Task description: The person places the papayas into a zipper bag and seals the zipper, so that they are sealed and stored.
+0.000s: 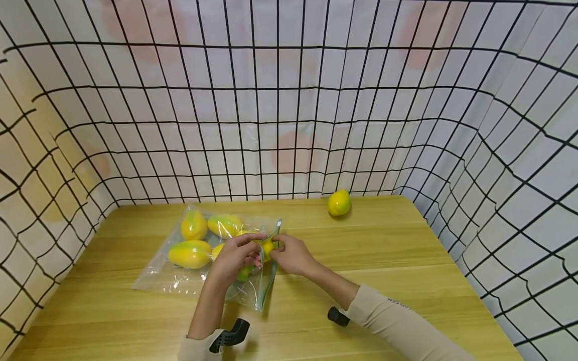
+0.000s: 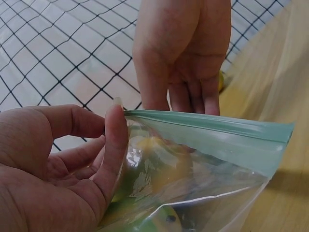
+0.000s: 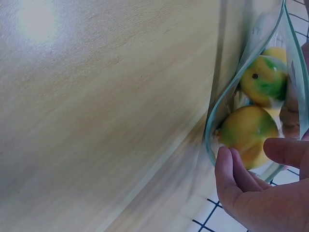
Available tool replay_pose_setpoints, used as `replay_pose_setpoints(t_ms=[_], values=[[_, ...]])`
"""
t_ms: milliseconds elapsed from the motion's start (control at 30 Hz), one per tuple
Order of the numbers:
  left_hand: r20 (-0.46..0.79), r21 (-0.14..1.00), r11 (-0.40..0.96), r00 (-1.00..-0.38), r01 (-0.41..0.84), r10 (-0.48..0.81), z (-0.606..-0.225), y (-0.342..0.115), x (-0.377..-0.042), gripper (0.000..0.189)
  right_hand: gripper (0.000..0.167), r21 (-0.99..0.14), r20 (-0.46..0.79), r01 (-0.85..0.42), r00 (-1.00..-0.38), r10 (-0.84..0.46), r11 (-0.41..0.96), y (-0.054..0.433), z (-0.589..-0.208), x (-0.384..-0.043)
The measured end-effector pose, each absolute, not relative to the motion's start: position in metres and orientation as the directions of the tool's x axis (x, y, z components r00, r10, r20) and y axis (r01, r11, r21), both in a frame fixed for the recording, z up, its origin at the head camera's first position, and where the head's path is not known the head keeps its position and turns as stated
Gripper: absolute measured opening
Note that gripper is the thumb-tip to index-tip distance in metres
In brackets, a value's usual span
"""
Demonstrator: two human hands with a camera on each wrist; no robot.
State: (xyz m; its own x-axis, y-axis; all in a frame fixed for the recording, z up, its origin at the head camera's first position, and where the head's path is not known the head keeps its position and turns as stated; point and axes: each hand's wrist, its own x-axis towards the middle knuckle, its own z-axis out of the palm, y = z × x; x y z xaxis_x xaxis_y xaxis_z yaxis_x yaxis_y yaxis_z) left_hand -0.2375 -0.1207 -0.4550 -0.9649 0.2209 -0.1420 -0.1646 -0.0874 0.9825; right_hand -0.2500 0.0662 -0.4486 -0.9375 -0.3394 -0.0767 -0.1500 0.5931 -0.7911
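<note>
A clear zip bag (image 1: 155, 276) with a green zip edge (image 2: 207, 123) lies on its side, its mouth turned right. Several yellow-green mangoes (image 1: 189, 254) are inside. My left hand (image 1: 235, 258) pinches the bag's rim between thumb and finger, keeping the mouth apart. At the mouth, my right hand (image 1: 293, 254) holds a mango (image 3: 248, 130) with thumb and fingertips, the fruit partly within the opening. Another mango (image 3: 263, 79) shows deeper in the bag. In the left wrist view, the zip edge hides the right fingertips.
One more mango (image 1: 339, 203) stands at the back of the wooden table (image 1: 384, 240), right of the bag. Black wire grid (image 1: 289, 105) in front of a pale cloth encloses the back and sides. A black device (image 1: 337, 317) sits by the right sleeve.
</note>
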Motion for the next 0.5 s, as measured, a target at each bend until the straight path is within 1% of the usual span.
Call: replay_pose_setpoints(t_ms=[267,500], values=[[-0.137,0.985,-0.073,-0.965,-0.156,0.225,-0.4549,-0.1201,-0.2371,0.038,0.048,-0.811,-0.100,-0.119,-0.936,-0.337,0.572,0.0663,-0.4489,-0.2509],[-0.129,0.986,-0.072,-0.966,-0.149,0.225,-0.4553,-0.1204,-0.2369,0.039,0.047,-0.802,-0.108,-0.121,-0.934,-0.340,0.585,0.0700,-0.4417,-0.2515]])
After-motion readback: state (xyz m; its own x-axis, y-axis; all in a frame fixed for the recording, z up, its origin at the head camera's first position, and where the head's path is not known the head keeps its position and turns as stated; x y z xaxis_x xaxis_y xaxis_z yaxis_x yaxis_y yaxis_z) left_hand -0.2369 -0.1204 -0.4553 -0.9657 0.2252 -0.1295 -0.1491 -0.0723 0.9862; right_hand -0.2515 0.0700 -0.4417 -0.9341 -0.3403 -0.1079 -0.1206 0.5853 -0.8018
